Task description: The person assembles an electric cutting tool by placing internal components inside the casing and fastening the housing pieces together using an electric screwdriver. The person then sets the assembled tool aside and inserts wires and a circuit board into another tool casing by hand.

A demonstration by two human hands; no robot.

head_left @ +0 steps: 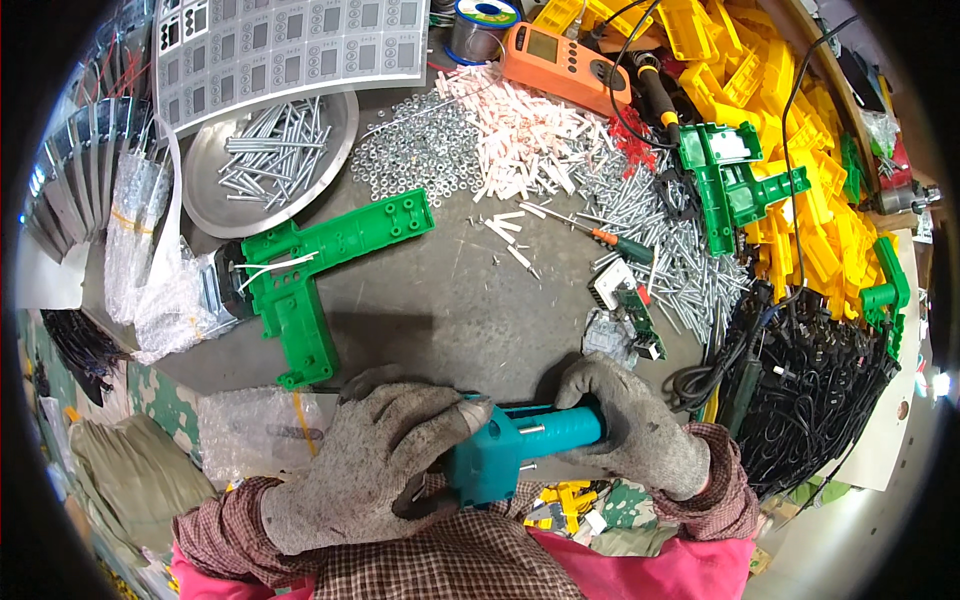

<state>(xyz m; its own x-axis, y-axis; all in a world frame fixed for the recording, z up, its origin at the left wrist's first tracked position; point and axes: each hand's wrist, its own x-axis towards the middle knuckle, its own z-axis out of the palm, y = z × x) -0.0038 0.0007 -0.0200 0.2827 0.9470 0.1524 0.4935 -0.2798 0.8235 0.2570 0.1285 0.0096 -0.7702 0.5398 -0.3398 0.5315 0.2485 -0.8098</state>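
Observation:
A teal plastic tool housing is held between my two gloved hands close to my body. Two screws stick out from its side. My left hand grips the block-shaped end, thumb on top; its lower fingers are partly hidden. Around the rounded handle end, my right hand is closed with its fingers curled. Just beyond my left hand, a green housing half lies on the table with white wires across it. A small circuit board and a green-and-orange screwdriver lie beyond my right hand.
A metal plate holds long screws. Heaps of nuts, pinkish-white pieces and screws cover the far table. An orange meter, solder spool, yellow housings, green housings and black cables surround them.

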